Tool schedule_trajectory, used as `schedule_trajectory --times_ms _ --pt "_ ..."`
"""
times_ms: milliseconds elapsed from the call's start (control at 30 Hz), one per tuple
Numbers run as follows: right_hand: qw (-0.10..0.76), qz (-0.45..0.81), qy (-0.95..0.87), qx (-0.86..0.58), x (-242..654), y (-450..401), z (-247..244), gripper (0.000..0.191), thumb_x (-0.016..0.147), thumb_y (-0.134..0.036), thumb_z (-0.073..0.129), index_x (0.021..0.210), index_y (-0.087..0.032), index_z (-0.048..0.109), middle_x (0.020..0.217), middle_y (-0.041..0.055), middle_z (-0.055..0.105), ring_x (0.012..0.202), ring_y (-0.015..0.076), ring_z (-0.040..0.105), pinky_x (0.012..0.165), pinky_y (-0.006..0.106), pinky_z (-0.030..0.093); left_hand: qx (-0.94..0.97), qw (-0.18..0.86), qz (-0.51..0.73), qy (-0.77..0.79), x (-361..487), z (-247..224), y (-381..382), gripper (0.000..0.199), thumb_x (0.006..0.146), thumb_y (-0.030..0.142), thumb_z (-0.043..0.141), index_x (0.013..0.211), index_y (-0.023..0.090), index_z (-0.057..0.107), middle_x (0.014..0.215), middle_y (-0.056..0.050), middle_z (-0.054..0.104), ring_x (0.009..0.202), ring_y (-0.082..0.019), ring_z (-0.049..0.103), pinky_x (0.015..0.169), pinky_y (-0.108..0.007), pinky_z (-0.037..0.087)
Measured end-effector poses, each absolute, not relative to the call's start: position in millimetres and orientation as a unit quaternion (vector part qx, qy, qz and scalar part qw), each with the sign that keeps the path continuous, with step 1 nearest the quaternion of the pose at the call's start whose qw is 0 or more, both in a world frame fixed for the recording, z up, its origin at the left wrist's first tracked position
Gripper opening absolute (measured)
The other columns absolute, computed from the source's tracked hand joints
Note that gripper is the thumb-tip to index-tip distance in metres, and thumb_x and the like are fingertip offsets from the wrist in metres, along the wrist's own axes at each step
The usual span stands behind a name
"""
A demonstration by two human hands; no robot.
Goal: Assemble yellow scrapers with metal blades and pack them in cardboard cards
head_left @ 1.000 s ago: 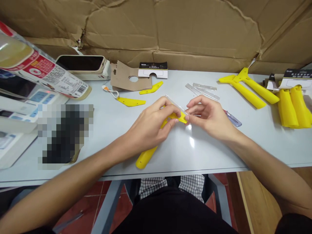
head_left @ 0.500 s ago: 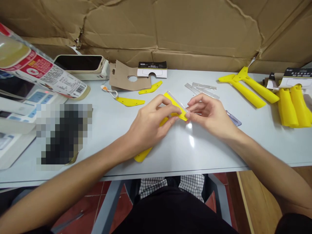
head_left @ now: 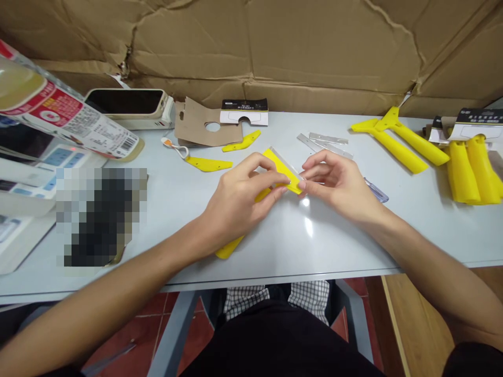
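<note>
My left hand is closed on a yellow scraper-like tool, whose handle slants down to the left beneath the palm. A clear or metallic strip lies along the upper right edge of its yellow head. My right hand pinches the lower right corner of that head between thumb and fingers. Behind the right hand lie several thin metal blades, and a clear bluish tool is partly hidden by it. Two flat yellow pieces rest behind the left hand.
Yellow handled tools and upright yellow handles are at the right. Cardboard packaging and a phone lie at the back. A tilted bottle and a pixelated dark object are on the left. Cardboard lines the back.
</note>
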State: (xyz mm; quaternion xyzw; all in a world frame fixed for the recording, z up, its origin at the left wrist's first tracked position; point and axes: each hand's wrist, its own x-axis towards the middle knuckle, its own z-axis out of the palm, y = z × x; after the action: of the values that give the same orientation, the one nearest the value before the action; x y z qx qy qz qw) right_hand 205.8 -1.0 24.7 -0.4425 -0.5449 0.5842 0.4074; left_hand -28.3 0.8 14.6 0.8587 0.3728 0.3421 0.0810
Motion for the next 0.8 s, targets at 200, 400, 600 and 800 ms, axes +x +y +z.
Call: schedule_trajectory --times_ms 200,400,600,800 --pt "0.413 0.609 -0.518 -0.436 205.8 0.1 21.0 0.045 0.074 -0.034 0.099 0.099 -0.024 0.063 0.084 -0.0005 0.082 0.074 0.0189 0.078 0.081 0.039 0.063 0.85 0.061 0.313 0.42 -27.8 14.5 -5.6 0.029 0.093 0.017 0.075 0.122 0.024 0.074 0.123 -0.007 0.071 0.088 -0.017 0.069 0.081 -0.033 0.061" --pt "0.437 0.606 -0.479 -0.46 212.0 9.3 12.5 0.046 0.071 -0.034 0.099 0.1 -0.025 0.065 0.084 -0.0033 0.08 0.075 0.0187 0.078 0.082 0.04 0.064 0.852 0.077 0.271 0.441 -28.6 13.7 -9.3 0.05 0.088 0.017 0.077 0.136 0.024 0.064 0.141 -0.012 0.062 0.092 -0.02 0.071 0.081 -0.036 0.063" --pt "0.452 0.602 -0.465 -0.466 218.8 15.2 10.9 0.046 0.07 -0.029 0.098 0.101 -0.025 0.064 0.085 -0.0036 0.079 0.077 0.0193 0.078 0.088 0.042 0.064 0.856 0.101 0.297 0.41 -29.2 10.4 -6.9 0.05 0.093 0.012 0.071 0.141 0.025 0.062 0.127 -0.009 0.07 0.084 -0.017 0.07 0.085 -0.036 0.062" --pt "0.451 0.606 -0.468 -0.459 217.3 13.5 12.3 0.048 0.069 -0.033 0.101 0.101 -0.025 0.066 0.084 -0.0038 0.079 0.079 0.0195 0.078 0.088 0.042 0.065 0.87 0.093 0.265 0.406 -28.3 9.6 -8.2 0.048 0.099 0.011 0.061 0.144 0.027 0.064 0.131 -0.01 0.07 0.094 -0.019 0.072 0.085 -0.035 0.062"
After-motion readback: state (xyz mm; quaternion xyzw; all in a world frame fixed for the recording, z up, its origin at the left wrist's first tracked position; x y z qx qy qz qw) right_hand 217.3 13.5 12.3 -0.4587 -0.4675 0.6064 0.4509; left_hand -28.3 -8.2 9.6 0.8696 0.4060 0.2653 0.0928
